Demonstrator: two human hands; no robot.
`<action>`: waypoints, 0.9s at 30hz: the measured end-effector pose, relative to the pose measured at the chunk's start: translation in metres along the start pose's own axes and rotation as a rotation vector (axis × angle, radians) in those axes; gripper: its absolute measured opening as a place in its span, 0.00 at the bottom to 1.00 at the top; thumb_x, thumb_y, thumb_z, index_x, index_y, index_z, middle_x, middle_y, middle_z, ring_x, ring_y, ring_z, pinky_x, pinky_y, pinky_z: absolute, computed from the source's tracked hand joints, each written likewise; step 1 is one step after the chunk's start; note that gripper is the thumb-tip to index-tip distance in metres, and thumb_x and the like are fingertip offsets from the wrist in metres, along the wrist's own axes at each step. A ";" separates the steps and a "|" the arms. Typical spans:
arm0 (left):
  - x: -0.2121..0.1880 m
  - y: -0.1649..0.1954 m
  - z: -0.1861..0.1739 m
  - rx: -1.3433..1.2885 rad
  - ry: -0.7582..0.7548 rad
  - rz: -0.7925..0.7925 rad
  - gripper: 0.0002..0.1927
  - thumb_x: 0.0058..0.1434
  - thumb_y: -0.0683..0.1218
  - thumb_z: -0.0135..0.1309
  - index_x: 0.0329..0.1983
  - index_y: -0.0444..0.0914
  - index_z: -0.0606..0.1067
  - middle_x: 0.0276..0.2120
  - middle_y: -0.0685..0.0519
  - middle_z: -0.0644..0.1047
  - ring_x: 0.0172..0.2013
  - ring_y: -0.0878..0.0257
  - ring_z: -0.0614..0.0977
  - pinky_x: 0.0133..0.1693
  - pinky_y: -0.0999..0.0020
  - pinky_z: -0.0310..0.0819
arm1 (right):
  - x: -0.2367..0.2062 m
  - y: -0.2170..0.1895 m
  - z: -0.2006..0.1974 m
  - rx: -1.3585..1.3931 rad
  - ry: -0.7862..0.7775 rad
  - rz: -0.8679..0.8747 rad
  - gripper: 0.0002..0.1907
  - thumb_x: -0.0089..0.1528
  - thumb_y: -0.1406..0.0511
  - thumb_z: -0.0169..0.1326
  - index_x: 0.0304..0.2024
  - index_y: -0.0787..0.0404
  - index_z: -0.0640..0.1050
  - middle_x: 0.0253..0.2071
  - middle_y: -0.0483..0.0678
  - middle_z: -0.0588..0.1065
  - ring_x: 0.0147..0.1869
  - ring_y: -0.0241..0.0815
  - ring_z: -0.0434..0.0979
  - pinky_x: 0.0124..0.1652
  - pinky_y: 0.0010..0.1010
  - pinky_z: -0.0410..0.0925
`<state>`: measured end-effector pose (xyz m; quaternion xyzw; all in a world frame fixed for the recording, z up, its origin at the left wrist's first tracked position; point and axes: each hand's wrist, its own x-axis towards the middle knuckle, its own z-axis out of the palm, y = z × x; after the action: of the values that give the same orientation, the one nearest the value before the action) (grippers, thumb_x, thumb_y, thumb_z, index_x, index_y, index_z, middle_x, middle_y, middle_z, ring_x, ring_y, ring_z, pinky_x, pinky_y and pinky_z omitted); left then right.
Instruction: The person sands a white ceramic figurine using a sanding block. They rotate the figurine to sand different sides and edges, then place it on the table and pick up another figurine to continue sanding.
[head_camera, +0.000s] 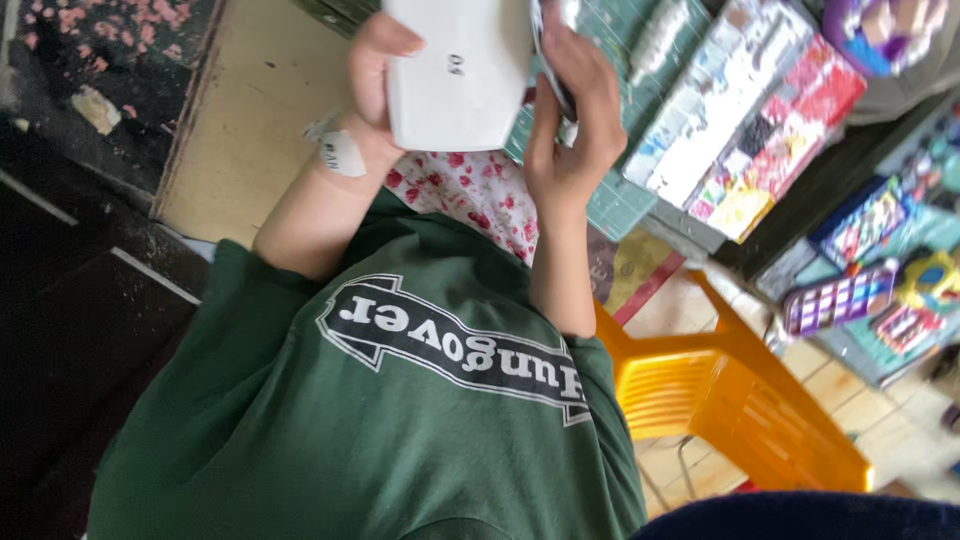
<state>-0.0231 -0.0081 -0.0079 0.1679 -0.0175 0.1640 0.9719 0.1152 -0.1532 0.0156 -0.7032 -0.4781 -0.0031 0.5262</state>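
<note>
Both my hands are raised in front of my green shirt. My left hand grips the left edge of a white rectangular piece with rounded lower corners; a white sticker sits on that wrist. My right hand is closed at the piece's right edge, with a thin dark tool under its fingers; I cannot make out what kind of tool it is. Red-flowered white fabric lies just below the hands, on my lap or the table edge.
A pale wooden tabletop carries a green cutting mat. Rows of colourful packets and boxed items fill the right side. An orange plastic chair stands on the tiled floor to my right. Dark flooring lies left.
</note>
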 end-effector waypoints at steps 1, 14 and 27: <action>0.004 -0.005 0.001 -0.035 0.005 0.021 0.40 0.61 0.53 0.49 0.74 0.28 0.60 0.65 0.35 0.68 0.64 0.46 0.75 0.66 0.53 0.72 | -0.003 -0.005 0.002 -0.059 0.010 -0.002 0.15 0.67 0.79 0.54 0.54 0.65 0.78 0.57 0.53 0.79 0.66 0.49 0.79 0.63 0.35 0.70; 0.029 -0.039 0.011 -0.155 0.036 0.292 0.42 0.54 0.52 0.50 0.73 0.32 0.60 0.65 0.42 0.70 0.64 0.51 0.74 0.65 0.52 0.72 | -0.044 -0.040 0.001 -0.105 0.128 0.057 0.18 0.64 0.84 0.49 0.52 0.66 0.78 0.56 0.56 0.79 0.66 0.51 0.79 0.67 0.39 0.70; 0.013 -0.114 0.016 1.164 0.149 0.837 0.21 0.69 0.43 0.38 0.55 0.24 0.73 0.54 0.38 0.79 0.54 0.49 0.83 0.57 0.56 0.79 | -0.067 -0.060 -0.013 -0.179 0.349 0.132 0.16 0.71 0.75 0.52 0.62 0.65 0.75 0.58 0.55 0.79 0.53 0.36 0.81 0.51 0.25 0.73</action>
<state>0.0267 -0.1107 -0.0282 0.6263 0.0761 0.5163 0.5790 0.0446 -0.2086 0.0319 -0.7657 -0.3305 -0.1326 0.5356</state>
